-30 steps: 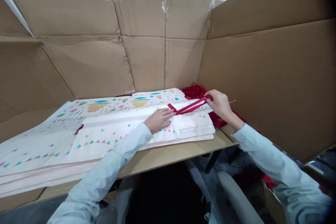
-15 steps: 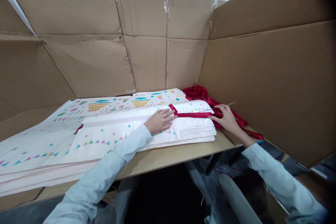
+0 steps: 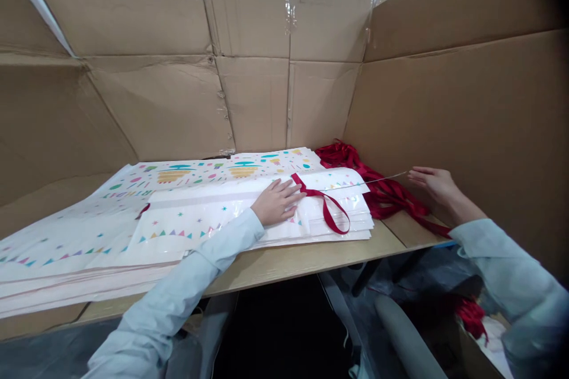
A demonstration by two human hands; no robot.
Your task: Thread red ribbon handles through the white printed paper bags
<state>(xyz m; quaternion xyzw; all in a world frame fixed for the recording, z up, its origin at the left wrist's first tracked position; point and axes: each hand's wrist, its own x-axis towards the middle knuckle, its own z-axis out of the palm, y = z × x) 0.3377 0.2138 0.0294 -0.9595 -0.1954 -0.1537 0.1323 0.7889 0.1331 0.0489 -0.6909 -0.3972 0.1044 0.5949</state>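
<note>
My left hand [image 3: 278,202] lies flat on a stack of white printed gift bags [image 3: 200,219], fingers apart, holding nothing. A red ribbon loop [image 3: 331,213] hangs over the stack's top bag just right of that hand. My right hand [image 3: 433,185] is out to the right, above a heap of red ribbon [image 3: 382,195]. A thin pale thread [image 3: 368,180] runs from the ribbon's top end to its fingertips, and it appears pinched there.
Larger confetti-printed bags [image 3: 75,231] spread left and behind on a wooden tabletop [image 3: 306,257]. Cardboard walls [image 3: 151,100] stand behind and right. Below the right edge are a grey chair back [image 3: 404,331] and more red ribbon [image 3: 471,317].
My right hand has moved right, away from the stack, and the thin thread now stretches long. The ribbon on the bag has gone from a straight band to a hanging loop. My left hand stays put.
</note>
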